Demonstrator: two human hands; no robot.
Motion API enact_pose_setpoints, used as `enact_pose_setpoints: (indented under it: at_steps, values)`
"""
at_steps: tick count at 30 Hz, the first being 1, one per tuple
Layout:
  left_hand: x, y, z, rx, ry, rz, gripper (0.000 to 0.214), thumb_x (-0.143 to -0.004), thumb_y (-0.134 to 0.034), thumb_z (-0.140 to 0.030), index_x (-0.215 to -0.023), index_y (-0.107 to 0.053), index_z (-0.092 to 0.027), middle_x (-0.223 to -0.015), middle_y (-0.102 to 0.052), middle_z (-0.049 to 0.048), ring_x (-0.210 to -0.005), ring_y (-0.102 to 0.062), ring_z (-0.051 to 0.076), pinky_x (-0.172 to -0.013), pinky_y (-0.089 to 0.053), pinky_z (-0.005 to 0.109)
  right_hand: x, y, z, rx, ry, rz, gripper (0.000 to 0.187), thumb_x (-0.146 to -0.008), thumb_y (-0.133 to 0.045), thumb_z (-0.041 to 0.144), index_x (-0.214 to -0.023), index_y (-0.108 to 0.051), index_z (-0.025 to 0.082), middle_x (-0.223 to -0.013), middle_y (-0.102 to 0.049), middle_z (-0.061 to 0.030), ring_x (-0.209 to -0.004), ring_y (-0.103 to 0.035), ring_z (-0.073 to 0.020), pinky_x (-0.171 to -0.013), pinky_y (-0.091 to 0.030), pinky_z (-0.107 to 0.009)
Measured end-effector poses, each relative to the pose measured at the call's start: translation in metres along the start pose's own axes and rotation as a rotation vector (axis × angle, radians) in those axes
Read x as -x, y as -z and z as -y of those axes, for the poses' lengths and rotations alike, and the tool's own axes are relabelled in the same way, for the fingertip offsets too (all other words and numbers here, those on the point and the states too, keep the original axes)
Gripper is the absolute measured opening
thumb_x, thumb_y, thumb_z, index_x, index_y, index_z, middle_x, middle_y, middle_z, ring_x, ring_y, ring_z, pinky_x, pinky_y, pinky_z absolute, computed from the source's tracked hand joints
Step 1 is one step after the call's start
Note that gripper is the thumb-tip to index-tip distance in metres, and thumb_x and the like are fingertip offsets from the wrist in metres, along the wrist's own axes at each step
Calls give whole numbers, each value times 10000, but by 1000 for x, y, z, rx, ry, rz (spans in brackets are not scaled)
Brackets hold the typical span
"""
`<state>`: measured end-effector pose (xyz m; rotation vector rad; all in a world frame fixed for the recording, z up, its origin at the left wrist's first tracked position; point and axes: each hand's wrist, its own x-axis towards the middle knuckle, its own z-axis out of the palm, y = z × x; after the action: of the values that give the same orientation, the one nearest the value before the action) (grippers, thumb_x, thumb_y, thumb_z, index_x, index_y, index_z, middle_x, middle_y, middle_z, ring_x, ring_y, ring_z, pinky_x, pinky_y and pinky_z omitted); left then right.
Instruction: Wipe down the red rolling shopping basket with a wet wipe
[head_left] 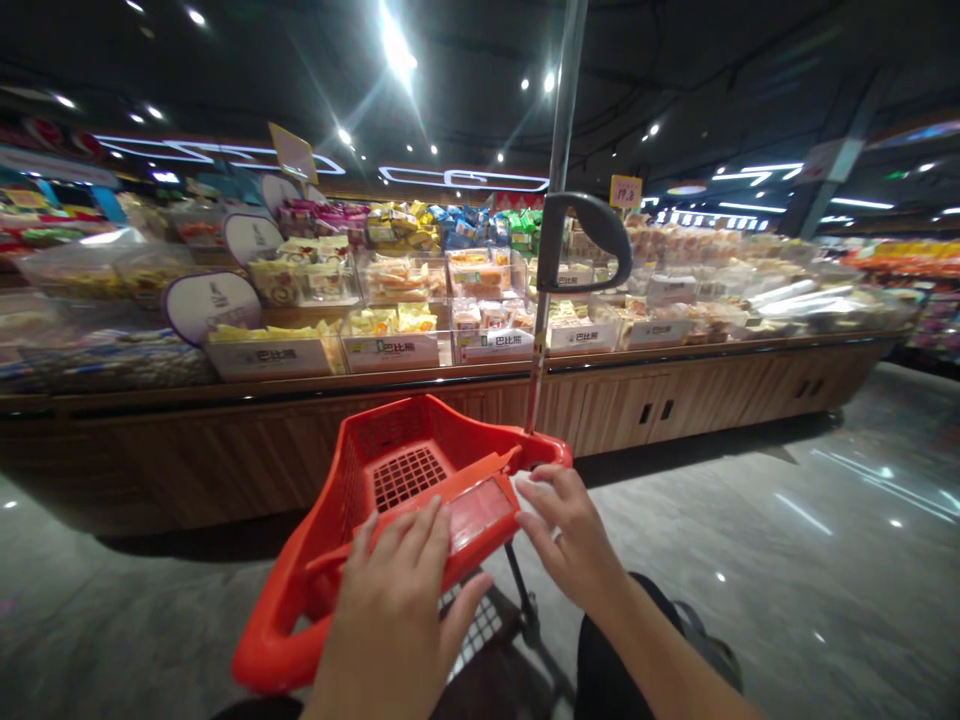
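Note:
A red plastic shopping cart (300, 610) stands in front of me, its basket grid showing. My left hand (401, 570) lies across its rear bar, fingers stretched out beside the flat pale panel (480, 508). My right hand (566, 530) is at the right end of that bar, thumb and fingers closed on a small white piece that looks like a tissue (525, 490). Most of the white piece is hidden by the fingers. From the cart's right corner rises a metal pole (564, 110) with a grey loop handle (551, 245).
A long wooden display counter (480, 405) runs across in front of the cart, with bins of packaged snacks (390, 320) and round white signs (214, 305). A yellow price card (625, 191) stands above it. Grey shiny floor (750, 520) stretches to the right.

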<state>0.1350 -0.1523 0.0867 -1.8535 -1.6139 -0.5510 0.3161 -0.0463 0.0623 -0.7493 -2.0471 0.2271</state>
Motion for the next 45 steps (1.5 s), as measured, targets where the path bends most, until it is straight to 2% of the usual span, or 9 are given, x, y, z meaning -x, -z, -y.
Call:
enact_pose_setpoints:
  at_steps: [4,8,11,17,23,25,33,41,45]
  values:
    - [-23,-14,-23,-3,100,133,526,-837,-497,-486,-1144,-589,-68,-1139,-651,172,-1062,-588,314,-1007,-306,552,3,0,-9,-58,21,-8,299,-879,-481,116,-1115,-626,231,-1086,-517,-88,-1008,-514,-214,-876,-475,-373]
    - [-25,-24,-23,-10,106,170,487,-866,-470,-433,-1172,-579,-70,-1171,-637,164,-1089,-581,293,-1020,-316,508,-8,6,-37,50,-24,-114,250,-851,-497,88,-1000,-669,192,-1020,-535,-98,-965,-520,-235,-849,-481,-407]
    - [-23,-26,-20,-34,99,151,502,-868,-458,-436,-1174,-579,-57,-1171,-637,168,-1080,-587,289,-990,-358,470,-10,2,-31,101,-80,-158,232,-850,-490,80,-967,-672,162,-993,-548,-109,-940,-516,-244,-837,-477,-423]
    - [-20,-24,-19,-59,85,135,493,-873,-438,-435,-1149,-599,-60,-1141,-655,157,-1040,-606,278,-906,-422,428,1,-10,9,-12,-22,-35,271,-853,-495,66,-1038,-653,185,-1036,-572,-83,-956,-518,-209,-857,-476,-353]
    - [-15,-21,-16,-71,47,79,488,-862,-443,-446,-1123,-615,-71,-1120,-666,155,-1014,-616,280,-888,-422,436,-10,7,-33,127,-95,-141,219,-846,-511,102,-944,-688,187,-963,-584,-88,-905,-518,-231,-822,-476,-408]
    - [-12,-19,-16,-71,35,57,479,-852,-455,-452,-1101,-626,-80,-1106,-672,153,-1000,-622,282,-878,-423,439,-9,9,-33,145,-105,-158,222,-843,-505,97,-938,-687,180,-958,-581,-96,-900,-518,-238,-815,-476,-422]
    - [-1,-14,-4,-53,7,-27,514,-822,-491,-518,-1095,-612,-100,-1081,-684,129,-972,-625,276,-851,-425,424,13,-4,28,-48,16,-40,318,-841,-510,58,-1072,-652,224,-1025,-613,-77,-949,-528,-221,-837,-501,-377]
    - [1,-13,5,-20,-37,-73,405,-810,-562,-485,-979,-658,-130,-998,-705,86,-898,-596,259,-801,-468,404,3,16,-30,47,-55,-176,244,-840,-541,78,-989,-673,218,-969,-684,-64,-920,-571,-228,-814,-502,-405]
    - [4,-18,6,-13,-93,-106,410,-827,-555,-460,-1014,-650,-108,-1032,-704,88,-907,-603,253,-836,-476,402,5,13,-13,7,-50,-170,260,-832,-530,51,-967,-677,217,-971,-690,-61,-917,-571,-228,-820,-503,-403]
